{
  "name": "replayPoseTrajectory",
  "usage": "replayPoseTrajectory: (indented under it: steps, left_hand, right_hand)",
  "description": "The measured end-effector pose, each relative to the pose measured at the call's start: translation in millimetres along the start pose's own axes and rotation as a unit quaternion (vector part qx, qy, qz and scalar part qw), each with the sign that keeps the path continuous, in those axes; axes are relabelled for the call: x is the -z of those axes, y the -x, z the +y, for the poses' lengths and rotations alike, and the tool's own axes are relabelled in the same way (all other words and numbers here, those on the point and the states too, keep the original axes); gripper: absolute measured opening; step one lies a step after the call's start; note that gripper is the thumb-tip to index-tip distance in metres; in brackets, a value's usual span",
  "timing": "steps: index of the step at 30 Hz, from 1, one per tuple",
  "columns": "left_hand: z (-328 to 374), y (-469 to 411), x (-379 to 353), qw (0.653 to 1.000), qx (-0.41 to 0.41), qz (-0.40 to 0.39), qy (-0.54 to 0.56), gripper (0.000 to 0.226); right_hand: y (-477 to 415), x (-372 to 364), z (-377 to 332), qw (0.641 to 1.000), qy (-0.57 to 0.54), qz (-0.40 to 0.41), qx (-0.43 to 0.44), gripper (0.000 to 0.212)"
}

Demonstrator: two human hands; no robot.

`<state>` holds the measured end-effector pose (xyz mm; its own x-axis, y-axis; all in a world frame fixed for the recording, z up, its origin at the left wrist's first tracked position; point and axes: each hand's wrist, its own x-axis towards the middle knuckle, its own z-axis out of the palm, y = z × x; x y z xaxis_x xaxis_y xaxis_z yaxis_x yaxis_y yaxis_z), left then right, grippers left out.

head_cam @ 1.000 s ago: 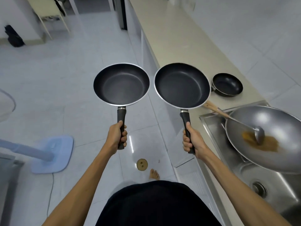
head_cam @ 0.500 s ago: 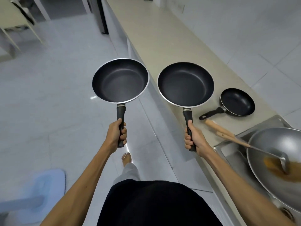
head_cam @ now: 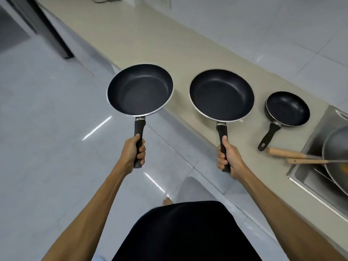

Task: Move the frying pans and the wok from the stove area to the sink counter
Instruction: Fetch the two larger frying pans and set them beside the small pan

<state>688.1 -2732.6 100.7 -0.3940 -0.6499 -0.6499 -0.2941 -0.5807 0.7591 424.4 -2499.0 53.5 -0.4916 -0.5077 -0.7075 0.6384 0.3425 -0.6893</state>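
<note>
My left hand (head_cam: 134, 151) grips the black handle of a black frying pan (head_cam: 140, 89), which hangs level over the floor just off the counter's front edge. In my right hand (head_cam: 228, 159) is the handle of a second black frying pan (head_cam: 221, 95), held above the beige counter (head_cam: 150, 38). A smaller black frying pan (head_cam: 287, 108) lies on the counter to the right, its handle pointing toward me. The grey wok (head_cam: 337, 153) sits in the steel sink (head_cam: 308, 178) at the right edge, partly cut off, with a wooden-handled ladle (head_cam: 308, 161) in it.
The long counter runs away from me to the upper left along a white tiled wall. A dark appliance (head_cam: 47, 29) stands at its far end. White tiled floor lies to the left. A second wooden handle (head_cam: 286, 153) rests across the sink rim.
I have walked along the counter and turned right. The sink and wok slid to the right edge of view, and the right pan now hangs over the counter.
</note>
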Motion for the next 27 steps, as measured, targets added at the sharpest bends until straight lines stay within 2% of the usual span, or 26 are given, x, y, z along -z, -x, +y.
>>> replayPoseTrajectory:
  steps: [14,27]
  left_hand:
    - [142.6,-201.6,-68.6,0.978,0.039,-0.140,-0.147,0.033]
    - [235.1,-309.6,-92.3,0.947,0.078,-0.225,-0.214,0.036]
  right_hand:
    - [-96.4,-23.1,-61.1,0.987,-0.110,0.117,0.015,0.056]
    - [-130.9,-79.3,-91.7,0.965,-0.184,0.186,0.007,0.058]
